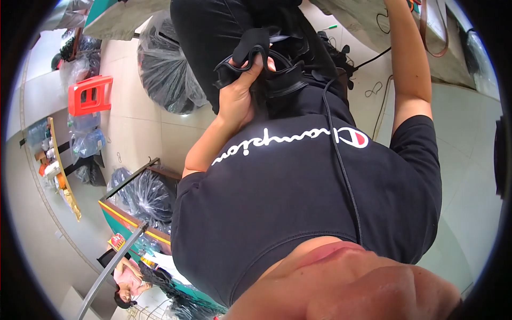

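Note:
My left hand [242, 93] is closed around a black fabric piece [261, 56] with curved, banded edges, held over my lap. Its fingers are partly hidden in the folds, and I cannot make out what kind of article it is. More dark material lies against my black trousers [213, 32], hard to tell apart from them. My right forearm [410, 64] reaches away past the upper edge beside a grey tabletop [354, 18], so the right hand is out of sight.
A clear bag of black items [173, 69] rests on the tiled floor, left of my legs. Farther left is a red stool [89, 95]. Another bag [144, 194] sits in a green-sided bin. A metal pole [109, 274] crosses near a seated person [128, 274]. Cables trail at right.

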The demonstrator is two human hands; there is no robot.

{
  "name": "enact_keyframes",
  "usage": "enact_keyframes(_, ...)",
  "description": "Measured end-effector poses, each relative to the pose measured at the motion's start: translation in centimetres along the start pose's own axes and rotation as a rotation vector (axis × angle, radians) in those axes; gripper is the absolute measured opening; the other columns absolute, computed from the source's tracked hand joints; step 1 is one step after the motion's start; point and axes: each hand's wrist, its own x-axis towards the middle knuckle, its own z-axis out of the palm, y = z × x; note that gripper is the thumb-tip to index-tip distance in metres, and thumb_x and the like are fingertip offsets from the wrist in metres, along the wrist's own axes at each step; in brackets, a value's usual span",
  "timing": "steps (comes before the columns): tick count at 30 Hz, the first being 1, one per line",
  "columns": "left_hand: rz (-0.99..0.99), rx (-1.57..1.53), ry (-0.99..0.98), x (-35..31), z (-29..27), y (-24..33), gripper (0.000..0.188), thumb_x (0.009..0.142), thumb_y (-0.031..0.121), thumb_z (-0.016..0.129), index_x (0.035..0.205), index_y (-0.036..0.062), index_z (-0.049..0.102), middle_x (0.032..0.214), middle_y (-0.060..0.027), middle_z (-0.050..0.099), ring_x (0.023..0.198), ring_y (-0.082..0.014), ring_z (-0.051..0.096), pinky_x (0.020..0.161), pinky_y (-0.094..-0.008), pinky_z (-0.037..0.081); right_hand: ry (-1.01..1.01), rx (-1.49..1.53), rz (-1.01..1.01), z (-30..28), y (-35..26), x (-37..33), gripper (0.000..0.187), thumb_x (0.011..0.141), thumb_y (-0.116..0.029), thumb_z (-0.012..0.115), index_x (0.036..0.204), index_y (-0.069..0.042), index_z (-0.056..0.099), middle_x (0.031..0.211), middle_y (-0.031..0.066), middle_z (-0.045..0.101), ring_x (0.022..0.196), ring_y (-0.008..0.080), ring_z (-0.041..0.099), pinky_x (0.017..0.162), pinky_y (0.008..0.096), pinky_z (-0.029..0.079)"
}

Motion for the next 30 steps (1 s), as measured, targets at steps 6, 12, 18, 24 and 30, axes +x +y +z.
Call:
enact_keyframes(6,0.061,0.088,-0.059,0.6,-1.0,-1.4,0.017,0.096,0.010,0.049,0.110,0.0015,0.056,0.089,-0.0111,0.060,0.085,-0.0157,0.057,0.080,-0.0277,0.045,-0.251,1.431,-0.380,0.7,-4.5,-10.6,0.021,0.080,0.004,0.055,0.099,-0.001,0.051,0.075,0.0024,0.056,0.069,0.0096,0.055,0.062,0.0242,0.047)
enact_keyframes(12,0.003,-0.106,-0.248,0.6,-1.2,-1.8,0.033,0.100,0.027,0.040,0.115,-0.0006,0.049,0.094,-0.0122,0.060,0.089,-0.0167,0.058,0.088,-0.0300,0.045,-0.380,1.068,-0.465,2.0,-6.7,-19.6,0.023,0.073,-0.002,0.077,0.087,0.001,0.059,0.065,-0.0020,0.056,0.058,0.0025,0.050,0.054,0.0190,0.041)
enact_keyframes(18,0.112,0.084,-0.041,0.3,-1.5,-2.5,0.030,0.100,0.028,0.041,0.109,0.0012,0.051,0.096,-0.0054,0.058,0.091,-0.0131,0.054,0.089,-0.0268,0.040,-0.449,0.966,-0.403,1.6,-7.0,-20.6,0.011,0.078,0.003,0.066,0.085,0.001,0.057,0.059,0.0022,0.054,0.060,0.0053,0.061,0.055,0.0186,0.045)
enact_keyframes(24,0.146,0.023,0.056,0.3,-2.7,-2.9,0.014,0.097,0.011,0.049,0.108,0.0034,0.054,0.097,-0.0047,0.059,0.091,-0.0126,0.054,0.088,-0.0264,0.041,-0.638,0.985,-0.447,2.8,-7.4,-20.7,0.003,0.082,0.003,0.057,0.085,0.002,0.056,0.057,0.0032,0.053,0.076,0.0150,0.071,0.056,0.0180,0.046)
enact_keyframes(30,0.014,0.091,0.103,0.0,-2.1,-1.2,0.015,0.088,0.004,0.062,0.103,0.0050,0.061,0.096,-0.0041,0.061,0.091,-0.0133,0.056,0.086,-0.0278,0.044,-0.566,1.068,-0.278,3.4,-8.1,-21.0,0.007,0.082,0.001,0.060,0.089,0.003,0.057,0.064,0.0031,0.061,0.076,0.0104,0.069,0.060,0.0186,0.048)
